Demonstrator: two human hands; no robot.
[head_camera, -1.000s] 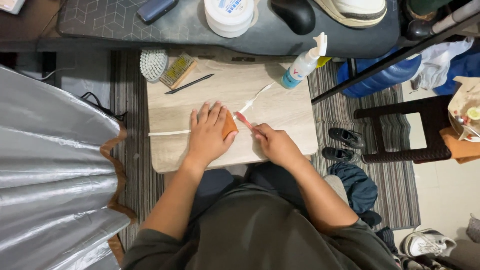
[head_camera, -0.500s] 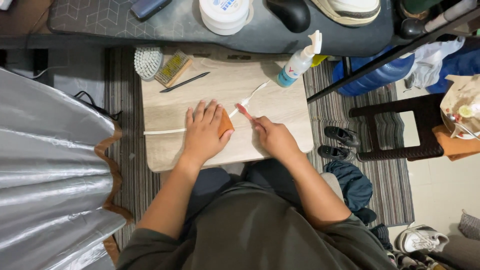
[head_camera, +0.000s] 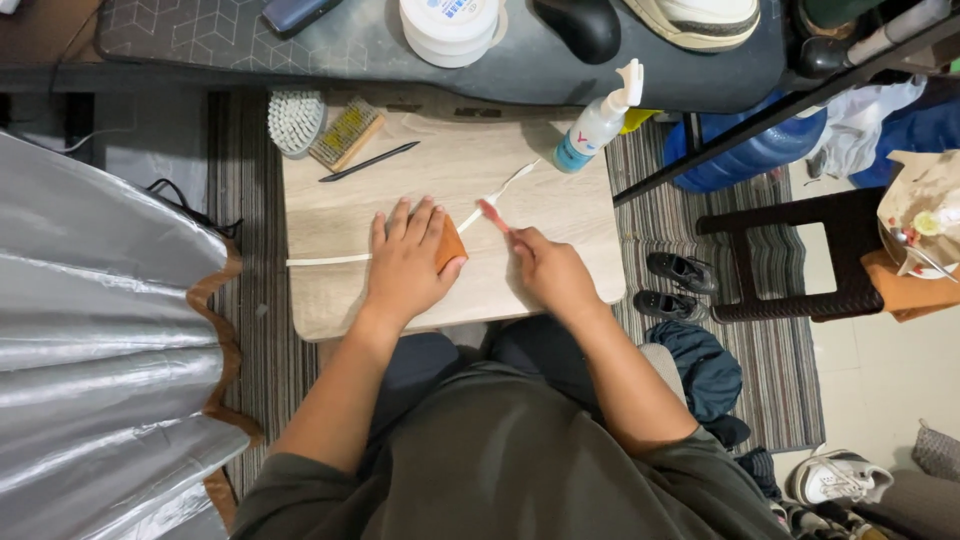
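Left hand is pressing flat, fingers spread, on an orange object, mostly hidden, at the wooden board's centre. Right hand is pinching a pink-tipped tool; handle is hidden.

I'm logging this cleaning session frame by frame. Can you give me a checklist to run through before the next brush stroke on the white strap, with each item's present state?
1. Left hand lies flat on the orange piece, pinning it: ok.
2. Right hand has the pink-tipped brush in its grip: ok.
3. Brush tip touching the white strap: cannot tell.
4. Strap lies flat across the wooden board: ok.
5. Spray bottle upright at the board's far edge, apart from both hands: ok.
6. Black pen away from the stroke path: ok.
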